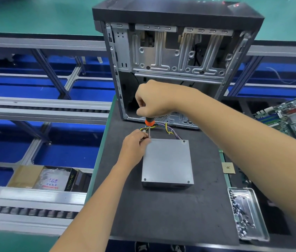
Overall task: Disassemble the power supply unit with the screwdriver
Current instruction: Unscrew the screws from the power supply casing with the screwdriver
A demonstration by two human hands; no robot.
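Observation:
A grey metal power supply unit (167, 160) lies flat on the dark mat (161, 211), its coloured cable bundle (169, 129) running off its far side. Three screws show in its lid corners. My right hand (154, 100) grips the orange-and-black screwdriver (149, 125) upright, with the shaft pointing down at the lid's far left corner. My left hand (136, 142) pinches the lower end of the shaft right at that corner. The tip and the corner screw are hidden by my fingers.
An open, empty computer case (176, 57) stands upright just behind the unit. A motherboard (292, 119) lies at the right. A metal tray (260, 231) with several screws sits at the near right. A small chip (228, 168) lies beside the mat. Conveyor rails and a cardboard box (27, 176) fill the left.

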